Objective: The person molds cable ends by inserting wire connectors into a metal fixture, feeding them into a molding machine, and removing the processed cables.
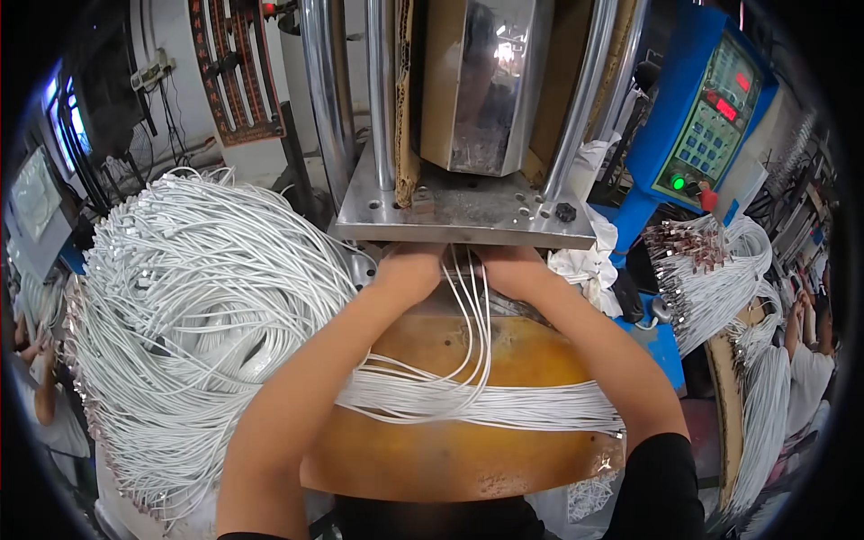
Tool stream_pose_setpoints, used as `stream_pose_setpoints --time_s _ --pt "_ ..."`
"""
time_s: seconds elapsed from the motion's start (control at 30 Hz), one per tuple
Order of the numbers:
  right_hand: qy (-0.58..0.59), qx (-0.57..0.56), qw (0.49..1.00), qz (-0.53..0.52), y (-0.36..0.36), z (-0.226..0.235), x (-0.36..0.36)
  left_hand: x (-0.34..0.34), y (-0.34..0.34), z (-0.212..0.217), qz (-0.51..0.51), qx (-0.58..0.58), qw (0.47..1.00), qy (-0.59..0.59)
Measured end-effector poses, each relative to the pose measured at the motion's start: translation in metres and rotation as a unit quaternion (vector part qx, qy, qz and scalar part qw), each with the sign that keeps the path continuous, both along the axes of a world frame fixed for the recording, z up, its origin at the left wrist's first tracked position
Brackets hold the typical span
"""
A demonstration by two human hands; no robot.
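Both my arms reach forward to the machine's steel plate (459,230). My left hand (414,270) goes in under its front edge, and my right hand (515,268) does the same a little to the right. The plate hides the fingers of both, so whether they are closed is not visible. Between the hands, a few white cables (468,310) come out from beneath the plate and curve down to the left. They join a flat bundle of white cables (531,407) lying across the brown board (405,459) in front of me.
A large coiled heap of white cables (216,279) fills the left side. Steel posts (382,108) rise above the plate. On the right stand a blue control box (711,117) with a lit green button and more cable bundles (720,279). Other people (814,351) are at the far edges.
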State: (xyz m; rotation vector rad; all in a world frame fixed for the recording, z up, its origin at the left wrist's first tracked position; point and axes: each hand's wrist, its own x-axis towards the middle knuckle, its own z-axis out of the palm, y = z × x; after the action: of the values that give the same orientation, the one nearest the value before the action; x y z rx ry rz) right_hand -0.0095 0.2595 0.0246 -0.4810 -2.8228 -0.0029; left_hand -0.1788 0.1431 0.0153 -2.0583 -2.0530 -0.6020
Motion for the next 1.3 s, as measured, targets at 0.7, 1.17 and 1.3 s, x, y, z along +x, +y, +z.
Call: stream_pose_setpoints --time_s 0.7,1.17,1.3 --pt "-0.061 0.031 0.994 -0.083 -0.025 0.021 0.001 -0.012 0.011 -0.04 0.073 0.189 0.958 0.205" --pt "-0.006 -0.186 0.983 0.012 -0.192 0.013 0.206 0.049 -0.276 0.009 -0.119 -0.034 0.988 -0.09" --pt "-0.117 -0.04 0.991 -0.061 -0.222 -0.012 0.241 0.043 -0.316 -0.008 -0.049 -0.15 0.984 0.086"
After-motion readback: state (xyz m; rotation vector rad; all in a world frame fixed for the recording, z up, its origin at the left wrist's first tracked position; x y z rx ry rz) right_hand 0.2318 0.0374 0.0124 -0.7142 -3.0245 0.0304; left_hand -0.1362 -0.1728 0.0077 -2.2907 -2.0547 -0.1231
